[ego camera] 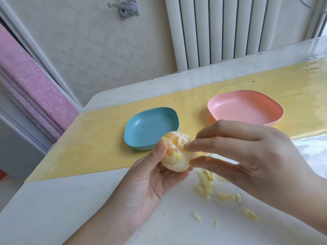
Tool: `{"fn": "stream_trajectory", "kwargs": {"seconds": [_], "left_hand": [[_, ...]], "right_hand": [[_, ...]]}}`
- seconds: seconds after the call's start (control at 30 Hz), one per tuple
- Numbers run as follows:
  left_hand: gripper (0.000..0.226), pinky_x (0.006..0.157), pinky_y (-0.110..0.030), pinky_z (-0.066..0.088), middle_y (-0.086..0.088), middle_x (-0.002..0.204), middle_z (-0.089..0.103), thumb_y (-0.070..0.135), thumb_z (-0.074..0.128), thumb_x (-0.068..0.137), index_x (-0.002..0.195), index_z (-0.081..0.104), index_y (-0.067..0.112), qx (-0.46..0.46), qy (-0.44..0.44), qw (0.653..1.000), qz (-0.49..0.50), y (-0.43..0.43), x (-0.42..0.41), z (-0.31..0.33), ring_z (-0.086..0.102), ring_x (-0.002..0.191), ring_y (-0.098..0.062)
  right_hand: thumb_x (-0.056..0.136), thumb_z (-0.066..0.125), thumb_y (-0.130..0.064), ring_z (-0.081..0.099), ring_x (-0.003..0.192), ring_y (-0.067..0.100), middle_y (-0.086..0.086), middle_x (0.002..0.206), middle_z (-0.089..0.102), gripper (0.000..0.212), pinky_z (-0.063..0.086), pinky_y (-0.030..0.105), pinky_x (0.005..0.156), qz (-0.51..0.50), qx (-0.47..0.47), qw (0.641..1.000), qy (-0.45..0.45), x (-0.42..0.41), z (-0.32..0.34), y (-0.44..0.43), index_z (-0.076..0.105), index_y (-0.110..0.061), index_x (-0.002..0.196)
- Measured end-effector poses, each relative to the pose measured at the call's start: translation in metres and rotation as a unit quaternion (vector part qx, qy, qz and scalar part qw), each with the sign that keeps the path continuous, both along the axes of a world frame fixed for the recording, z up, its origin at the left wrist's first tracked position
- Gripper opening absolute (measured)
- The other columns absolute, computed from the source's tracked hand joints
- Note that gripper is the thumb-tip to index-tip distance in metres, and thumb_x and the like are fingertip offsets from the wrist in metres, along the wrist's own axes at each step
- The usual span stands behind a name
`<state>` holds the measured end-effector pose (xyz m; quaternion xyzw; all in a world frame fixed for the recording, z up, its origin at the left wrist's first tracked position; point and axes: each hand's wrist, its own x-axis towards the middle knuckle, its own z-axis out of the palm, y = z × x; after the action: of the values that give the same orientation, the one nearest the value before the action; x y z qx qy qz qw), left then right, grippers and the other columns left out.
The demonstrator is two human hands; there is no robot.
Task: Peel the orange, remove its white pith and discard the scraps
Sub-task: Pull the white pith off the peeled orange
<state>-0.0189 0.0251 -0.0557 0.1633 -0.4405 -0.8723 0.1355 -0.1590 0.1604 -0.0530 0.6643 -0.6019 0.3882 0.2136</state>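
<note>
Scraps of pale pith [205,186] litter the white bench [70,200] near its front edge; above, the left hand [150,179] grips the round peeled orange [175,154], which the right hand [251,152] pinches.

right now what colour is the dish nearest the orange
Light blue; the dish behind the orange shows best in head view.

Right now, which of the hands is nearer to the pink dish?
Right. The right hand is just in front of the pink dish, pinching at the orange; the left hand holds that orange farther off, by the blue dish.
</note>
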Motion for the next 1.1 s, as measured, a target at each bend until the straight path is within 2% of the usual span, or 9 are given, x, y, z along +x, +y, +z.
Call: {"fn": "stream_trajectory", "kwargs": {"seconds": [0.3, 0.43, 0.57, 0.7, 0.8, 0.87, 0.97, 1.1], "left_hand": [[0.055, 0.070, -0.022, 0.056, -0.004, 0.099, 0.073, 0.050, 0.086, 0.050, 0.093, 0.077, 0.017, -0.101, -0.014, 0.995, 0.020, 0.003, 0.002, -0.002, 0.069, 0.088, -0.013], [0.051, 0.069, -0.022, 0.056, -0.004, 0.097, 0.074, 0.048, 0.084, 0.050, 0.091, 0.078, 0.017, -0.089, -0.015, 0.996, 0.020, 0.005, 0.002, 0.000, 0.070, 0.087, -0.012], [0.032, 0.066, -0.021, 0.056, -0.003, 0.092, 0.074, 0.039, 0.070, 0.060, 0.083, 0.079, 0.019, -0.078, -0.033, 0.996, 0.034, 0.009, 0.002, 0.003, 0.070, 0.082, -0.012], [0.037, 0.065, -0.022, 0.056, -0.005, 0.092, 0.074, 0.041, 0.076, 0.055, 0.084, 0.079, 0.018, -0.062, -0.023, 0.997, 0.035, 0.012, 0.002, 0.006, 0.070, 0.080, -0.016], [0.035, 0.063, -0.022, 0.056, -0.007, 0.091, 0.074, 0.039, 0.075, 0.055, 0.082, 0.079, 0.016, -0.038, -0.022, 0.998, 0.043, 0.011, 0.003, 0.006, 0.071, 0.079, -0.018], [0.042, 0.064, -0.023, 0.057, -0.008, 0.094, 0.074, 0.039, 0.082, 0.052, 0.086, 0.079, 0.014, -0.020, -0.004, 0.999, 0.036, 0.010, 0.003, 0.007, 0.071, 0.082, -0.020], [0.035, 0.065, -0.022, 0.056, -0.005, 0.094, 0.074, 0.039, 0.074, 0.057, 0.084, 0.079, 0.017, -0.045, -0.012, 0.998, 0.051, 0.011, 0.004, 0.009, 0.070, 0.084, -0.016], [0.029, 0.065, -0.021, 0.055, -0.003, 0.090, 0.074, 0.037, 0.066, 0.060, 0.078, 0.079, 0.019, -0.077, -0.027, 0.994, 0.072, 0.013, 0.002, 0.010, 0.068, 0.082, -0.013]], "right_hand": [[0.083, 0.071, -0.022, 0.056, 0.066, 0.013, -0.002, 0.077, 0.066, 0.012, 0.041, 0.015, 0.063, 0.000, -0.011, 0.999, 0.031, -0.001, 0.001, 0.000, 0.076, -0.012, 0.079], [0.083, 0.071, -0.022, 0.055, 0.066, 0.011, -0.003, 0.077, 0.067, 0.012, 0.041, 0.013, 0.064, 0.005, -0.010, 0.999, 0.031, -0.001, 0.002, 0.001, 0.076, -0.012, 0.079], [0.083, 0.071, -0.022, 0.058, 0.066, 0.013, -0.004, 0.078, 0.067, 0.011, 0.044, 0.017, 0.063, 0.008, -0.012, 0.999, 0.030, -0.002, 0.001, 0.002, 0.076, -0.012, 0.081], [0.084, 0.070, -0.021, 0.058, 0.067, 0.013, -0.002, 0.079, 0.068, 0.011, 0.045, 0.017, 0.064, 0.007, -0.011, 0.999, 0.030, -0.002, 0.000, 0.001, 0.076, -0.011, 0.083], [0.083, 0.070, -0.018, 0.056, 0.070, 0.012, 0.000, 0.080, 0.066, 0.010, 0.042, 0.012, 0.066, -0.001, -0.026, 0.999, 0.018, 0.000, 0.001, 0.002, 0.075, -0.010, 0.081], [0.083, 0.071, -0.019, 0.055, 0.076, 0.010, 0.003, 0.085, 0.065, 0.011, 0.039, 0.007, 0.073, -0.011, -0.037, 0.999, 0.012, 0.001, 0.001, 0.001, 0.074, -0.010, 0.089], [0.084, 0.070, -0.019, 0.053, 0.078, 0.010, 0.007, 0.089, 0.064, 0.020, 0.035, 0.004, 0.077, -0.016, -0.040, 0.999, 0.020, 0.002, 0.000, -0.001, 0.073, -0.011, 0.101], [0.086, 0.069, -0.017, 0.048, 0.069, 0.016, 0.006, 0.081, 0.065, 0.012, 0.033, 0.010, 0.070, -0.013, -0.044, 0.998, 0.052, 0.002, -0.002, -0.001, 0.076, -0.011, 0.093]]}}
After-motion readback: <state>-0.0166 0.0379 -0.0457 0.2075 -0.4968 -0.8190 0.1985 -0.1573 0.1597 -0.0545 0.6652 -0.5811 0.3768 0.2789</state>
